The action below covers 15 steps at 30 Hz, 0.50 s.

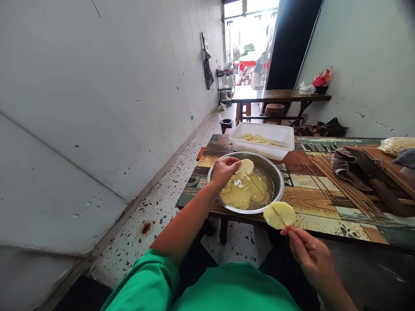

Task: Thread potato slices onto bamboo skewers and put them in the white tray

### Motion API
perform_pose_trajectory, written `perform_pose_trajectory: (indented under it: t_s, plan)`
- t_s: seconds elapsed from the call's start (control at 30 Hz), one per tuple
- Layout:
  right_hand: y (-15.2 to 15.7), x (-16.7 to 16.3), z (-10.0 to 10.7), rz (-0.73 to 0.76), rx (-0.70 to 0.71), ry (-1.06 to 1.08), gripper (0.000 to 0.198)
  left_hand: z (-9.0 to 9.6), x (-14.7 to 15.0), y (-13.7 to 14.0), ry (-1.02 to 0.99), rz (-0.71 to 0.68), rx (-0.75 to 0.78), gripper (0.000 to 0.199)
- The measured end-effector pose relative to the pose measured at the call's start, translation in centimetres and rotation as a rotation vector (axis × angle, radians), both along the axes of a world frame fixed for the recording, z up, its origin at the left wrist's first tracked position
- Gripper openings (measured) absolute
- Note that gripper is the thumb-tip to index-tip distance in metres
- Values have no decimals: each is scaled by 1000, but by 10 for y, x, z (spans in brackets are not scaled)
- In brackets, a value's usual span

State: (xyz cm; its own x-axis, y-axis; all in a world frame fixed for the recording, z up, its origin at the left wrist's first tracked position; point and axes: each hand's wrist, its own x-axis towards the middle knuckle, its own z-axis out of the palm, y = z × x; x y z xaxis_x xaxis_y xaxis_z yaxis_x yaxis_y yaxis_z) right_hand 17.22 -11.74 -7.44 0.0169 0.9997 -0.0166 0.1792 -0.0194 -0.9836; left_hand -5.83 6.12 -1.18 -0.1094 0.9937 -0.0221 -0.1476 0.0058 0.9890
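Note:
My left hand (224, 172) pinches a thin pale potato slice (245, 166) by its edge above a metal bowl (279, 186). In the bowl, several more potato slices (240, 194) lie in water. Closed around the lower end of a thin wooden skewer (260, 190) is my right hand (309, 250). One potato slice (285, 214) is threaded on that skewer, close to my right fingers. The skewer's tip points up and left, at the slice in my left hand; I cannot tell whether it touches or pierces it.
Behind the bowl stands a white plastic tub (262, 151) holding potato slices and skewers. Loose skewers (343, 185), a cloth (343, 162) and a large knife (381, 185) lie to the right on the patterned table (311, 203). A white wall (113, 99) runs along the left.

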Motion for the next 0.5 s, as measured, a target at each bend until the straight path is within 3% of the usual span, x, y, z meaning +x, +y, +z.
perform_pose_trajectory:
  t_s: [0.33, 0.5]
  plan:
    - [0, 0, 5, 65, -128, 174, 43, 5, 3, -10, -371, -117, -203, 28]
    - [1, 2, 6, 244, -95, -33, 43, 13, 3, -17, -432, -143, -251, 32]
